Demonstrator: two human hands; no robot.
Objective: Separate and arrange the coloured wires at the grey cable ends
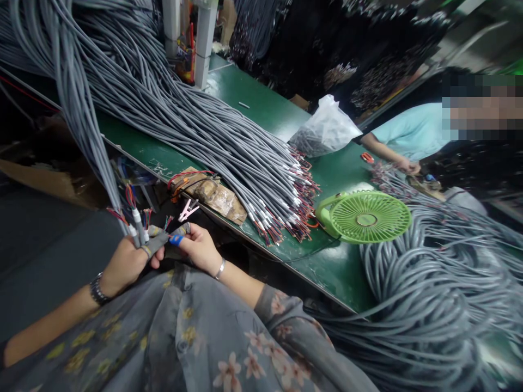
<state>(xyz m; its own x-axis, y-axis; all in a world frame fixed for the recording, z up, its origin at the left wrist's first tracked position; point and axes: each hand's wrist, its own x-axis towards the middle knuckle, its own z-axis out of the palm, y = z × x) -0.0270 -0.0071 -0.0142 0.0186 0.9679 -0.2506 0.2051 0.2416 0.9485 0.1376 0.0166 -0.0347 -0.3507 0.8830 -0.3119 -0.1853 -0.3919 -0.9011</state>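
Left hand [126, 261] clamped round grey rubber cables with stripped coloured ends [137, 223], above the lap, off the green table [261, 103]; right hand [200, 247], grip pinched together alongside. Best, I'd say: keep ends level.

The green bench [261, 103] bears grey cables [212, 136], a green fan [368, 218] and a plastic bag [327, 130].

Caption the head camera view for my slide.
Left hand holds grey cable ends, right hand meets it, beside a green bench and fan.

light: dim, even | glare: plastic bag [327, 130] | blur: right edge, top corners | distortion: wide-angle bending
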